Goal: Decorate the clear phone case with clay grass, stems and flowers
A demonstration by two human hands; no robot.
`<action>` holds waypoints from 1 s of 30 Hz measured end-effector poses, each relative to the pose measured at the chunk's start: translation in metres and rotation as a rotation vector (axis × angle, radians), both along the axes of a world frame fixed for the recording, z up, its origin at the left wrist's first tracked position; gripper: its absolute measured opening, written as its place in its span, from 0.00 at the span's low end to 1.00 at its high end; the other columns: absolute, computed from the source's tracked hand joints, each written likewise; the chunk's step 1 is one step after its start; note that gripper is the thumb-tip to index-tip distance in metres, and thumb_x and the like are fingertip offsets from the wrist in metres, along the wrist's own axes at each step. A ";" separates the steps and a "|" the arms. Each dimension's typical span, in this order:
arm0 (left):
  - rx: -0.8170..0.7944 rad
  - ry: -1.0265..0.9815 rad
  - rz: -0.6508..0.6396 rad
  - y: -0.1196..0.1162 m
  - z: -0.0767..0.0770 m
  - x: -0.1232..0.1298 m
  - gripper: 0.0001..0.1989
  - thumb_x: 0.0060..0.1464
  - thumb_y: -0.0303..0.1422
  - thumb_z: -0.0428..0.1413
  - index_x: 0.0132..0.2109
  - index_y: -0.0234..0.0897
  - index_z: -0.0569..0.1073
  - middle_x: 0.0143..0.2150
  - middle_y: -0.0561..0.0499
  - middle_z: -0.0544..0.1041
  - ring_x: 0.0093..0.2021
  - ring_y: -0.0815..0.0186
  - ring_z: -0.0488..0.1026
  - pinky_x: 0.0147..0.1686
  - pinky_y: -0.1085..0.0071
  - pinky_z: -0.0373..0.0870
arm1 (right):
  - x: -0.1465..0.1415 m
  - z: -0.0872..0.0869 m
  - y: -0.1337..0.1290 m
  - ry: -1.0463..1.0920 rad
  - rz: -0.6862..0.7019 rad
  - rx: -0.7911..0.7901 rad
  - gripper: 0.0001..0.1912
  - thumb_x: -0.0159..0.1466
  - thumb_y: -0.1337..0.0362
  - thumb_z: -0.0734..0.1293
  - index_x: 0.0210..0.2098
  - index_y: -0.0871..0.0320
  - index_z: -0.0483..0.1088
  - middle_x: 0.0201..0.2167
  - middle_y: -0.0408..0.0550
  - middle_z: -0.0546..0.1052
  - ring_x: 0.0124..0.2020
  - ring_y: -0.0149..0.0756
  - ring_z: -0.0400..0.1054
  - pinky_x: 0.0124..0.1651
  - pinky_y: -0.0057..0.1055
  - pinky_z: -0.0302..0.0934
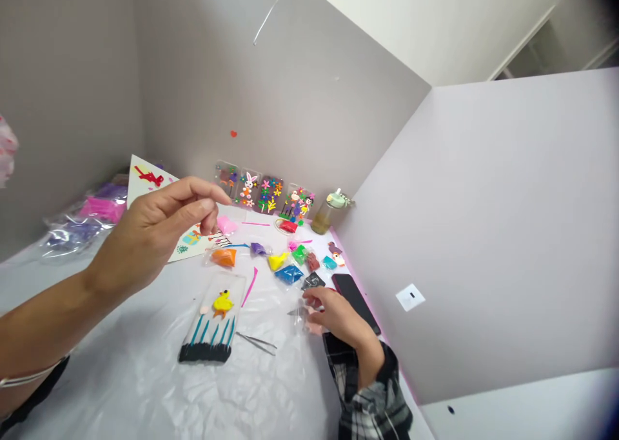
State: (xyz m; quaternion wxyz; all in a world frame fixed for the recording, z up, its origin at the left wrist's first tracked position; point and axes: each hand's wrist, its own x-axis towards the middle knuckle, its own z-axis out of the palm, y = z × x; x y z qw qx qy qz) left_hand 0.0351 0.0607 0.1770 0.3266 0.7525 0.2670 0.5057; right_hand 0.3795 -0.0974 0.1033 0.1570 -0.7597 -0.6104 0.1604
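Observation:
My left hand (157, 224) is raised over the left of the table, thumb and forefinger drawn together and the other fingers curled; anything pinched there is too small to make out. Low over the table, my right hand (338, 314) has thumb and fingers apart, beside a packet of pale pink clay (315, 328) and a pointed metal blade (296, 311). Between the hands lies a clear phone case (215, 293) bearing a yellow clay duck (223, 303), teal clay strips (213, 331), a pale pink dab (204, 310) and a black clay band (205, 353). Tweezers (257, 343) rest at its right.
Several clay packets, including orange (224, 257), yellow (277, 261) and blue (289, 273), lie behind the case. Decorated cases (271, 193) lean on the wall near a bottle (322, 215). A black phone (356, 303) lies rightward; bagged clay (91, 214) sits left.

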 end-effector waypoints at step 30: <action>0.123 -0.105 -0.108 -0.032 0.008 -0.001 0.11 0.74 0.42 0.60 0.42 0.48 0.83 0.39 0.58 0.84 0.40 0.68 0.83 0.42 0.78 0.81 | -0.156 0.118 0.044 0.788 0.200 0.565 0.09 0.63 0.58 0.77 0.38 0.52 0.75 0.33 0.41 0.77 0.36 0.37 0.68 0.41 0.33 0.63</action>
